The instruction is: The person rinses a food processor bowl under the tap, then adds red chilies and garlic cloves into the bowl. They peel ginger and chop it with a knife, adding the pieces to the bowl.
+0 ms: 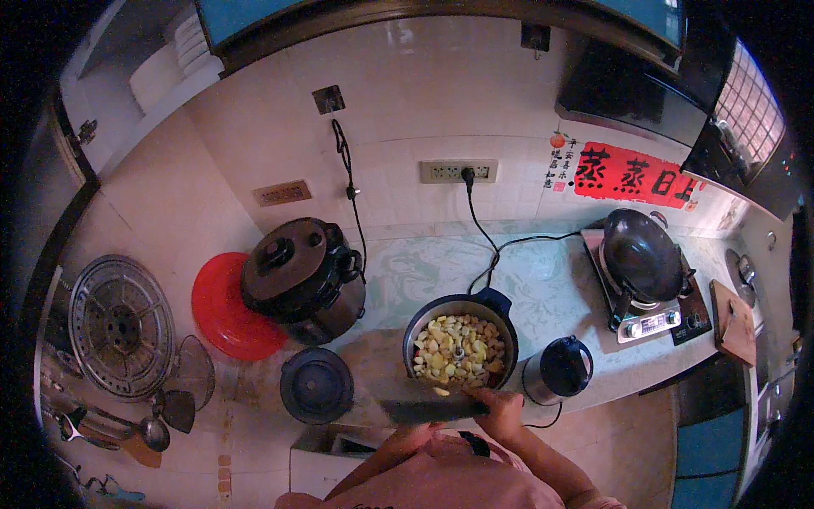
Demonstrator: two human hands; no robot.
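My right hand (499,413) grips the handle of a broad, dark-bladed kitchen knife (432,410), probably a cleaver, at the counter's front edge. The blade is blurred and points left. My left hand (421,434) is below the blade, mostly hidden by it, so its finger position is unclear. Just beyond the knife stands a round metal bowl (410,331) with a dark blue handle and a central post. Pale yellow pieces (458,347), apparently garlic cloves and ginger slices, fill much of it. One yellow piece (440,391) shows between the bowl's near rim and the blade.
Right of the bowl stands a steel appliance with a dark blue top (559,372). A dark round lid (317,385), a pressure cooker (305,277) and a red basin (232,305) are leftward. A wok (642,254) sits on a cooktop (648,327). A cord (496,254) crosses the counter.
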